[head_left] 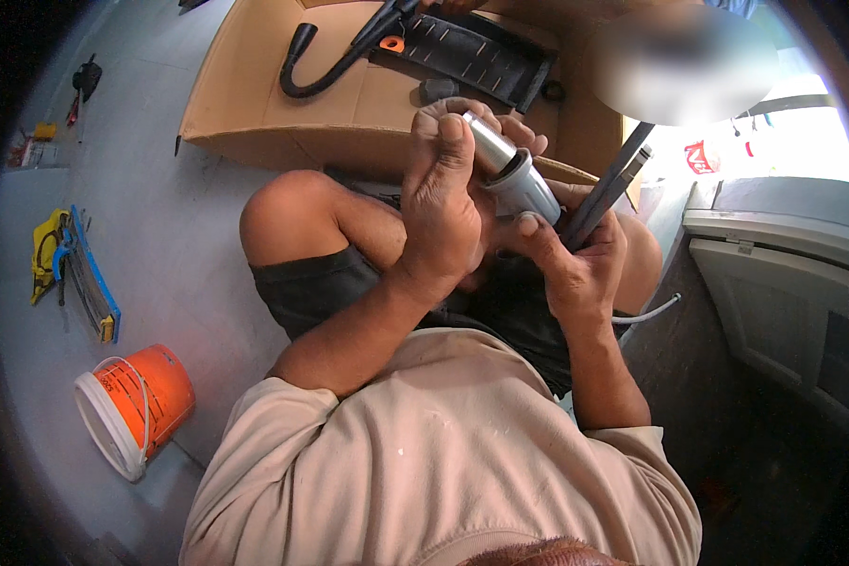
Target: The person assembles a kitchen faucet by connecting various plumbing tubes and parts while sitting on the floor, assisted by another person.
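Note:
In front of my lap, my left hand (446, 193) is closed around a silver metal cylinder (490, 144). Its lower end sits in the round mouth of a grey plastic fitting (526, 191). My right hand (580, 259) grips that fitting, with the thumb against its lower side. A dark bar (606, 187) with a metal piece near its tip also lies in the right hand, slanting up to the right. The fingers behind the fitting are partly hidden.
Ahead lies an open cardboard box (231, 94) holding a black slotted tray (462, 58) and a black curved hose (325, 90). Another person's hand (457, 5) is at the top edge. An orange bucket (165, 387) lies tipped at left, below a blue hacksaw (92, 274).

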### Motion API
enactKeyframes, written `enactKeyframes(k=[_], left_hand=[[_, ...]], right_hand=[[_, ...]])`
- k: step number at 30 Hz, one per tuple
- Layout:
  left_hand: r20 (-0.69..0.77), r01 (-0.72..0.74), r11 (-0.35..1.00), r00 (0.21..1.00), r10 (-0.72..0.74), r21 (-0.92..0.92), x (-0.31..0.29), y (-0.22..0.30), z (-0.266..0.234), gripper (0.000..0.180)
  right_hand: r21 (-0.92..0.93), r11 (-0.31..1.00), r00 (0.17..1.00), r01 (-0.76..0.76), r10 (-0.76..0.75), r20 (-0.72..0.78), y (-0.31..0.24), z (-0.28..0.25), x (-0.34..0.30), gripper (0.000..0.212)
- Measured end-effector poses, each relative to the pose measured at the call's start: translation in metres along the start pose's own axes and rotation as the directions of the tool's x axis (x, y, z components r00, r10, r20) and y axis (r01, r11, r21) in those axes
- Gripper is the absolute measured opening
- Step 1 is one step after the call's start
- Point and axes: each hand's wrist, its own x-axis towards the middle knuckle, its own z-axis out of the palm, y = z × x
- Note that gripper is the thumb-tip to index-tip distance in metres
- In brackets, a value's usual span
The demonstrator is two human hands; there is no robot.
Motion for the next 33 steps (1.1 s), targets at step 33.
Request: enactKeyframes(k=[33], left_hand=[[0.173,-0.052,0.998,0.984,0.046,0.029,0.024,0.000,-0.035,0.040]], right_hand=[[0.176,0.982,0.998,-0.063,0.063,0.004,0.013,-0.007,0.013,0.039]])
